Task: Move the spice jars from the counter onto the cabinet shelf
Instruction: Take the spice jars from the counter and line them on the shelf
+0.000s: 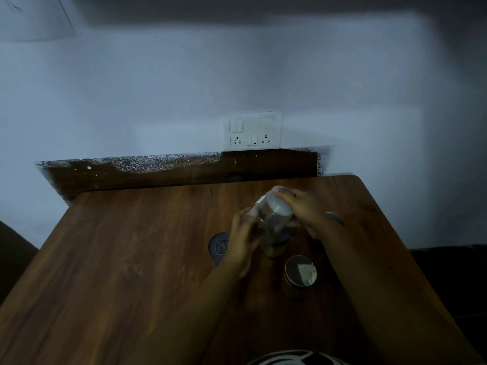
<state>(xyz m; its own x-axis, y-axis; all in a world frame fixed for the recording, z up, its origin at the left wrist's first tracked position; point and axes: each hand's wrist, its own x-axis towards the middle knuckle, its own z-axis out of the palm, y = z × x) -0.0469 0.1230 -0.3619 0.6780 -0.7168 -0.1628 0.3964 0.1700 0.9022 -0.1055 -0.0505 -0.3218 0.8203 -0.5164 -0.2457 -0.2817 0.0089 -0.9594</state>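
Jar [274, 217], tilted, lifted above counter [118, 259]. Left hand [243, 242] grips its body from 8 o'clock; right hand [305, 209] closes around its lid from 3 o'clock.

On the counter [131, 259], one jar [220, 246] stands left of another jar [300, 272], well apart.

White switch-socket plate [254, 130] on pale wall [131, 96] above dark wooden backsplash strip [184, 171]
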